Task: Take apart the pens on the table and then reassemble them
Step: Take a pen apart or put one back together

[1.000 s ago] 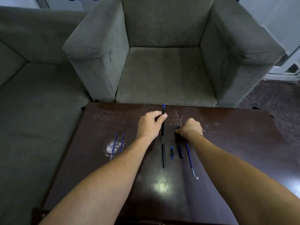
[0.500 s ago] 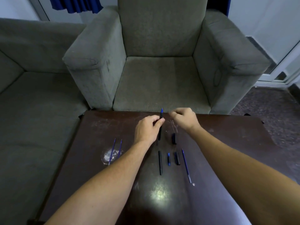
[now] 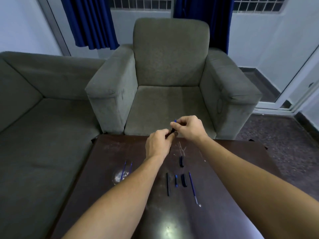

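Pen parts lie spread over the dark, scuffed desk (image 3: 108, 152). At the left, two thin blue refills (image 3: 123, 171) lie side by side. Next, the left hand (image 3: 158, 144) grips the lower end of a slim black pen (image 3: 173, 129), lifted off the desk since a second ago. The right hand (image 3: 189, 128) has left the short black cap (image 3: 181, 161) lying and now pinches the pen's upper end below its blue tip (image 3: 175, 120). This pen probably gets pulled apart next. Nearer, a straight black barrel (image 3: 167, 184), a stubby blue piece (image 3: 176, 181), a second cap (image 3: 184, 180) and a long blue refill (image 3: 193, 187) lie in a row, apart.
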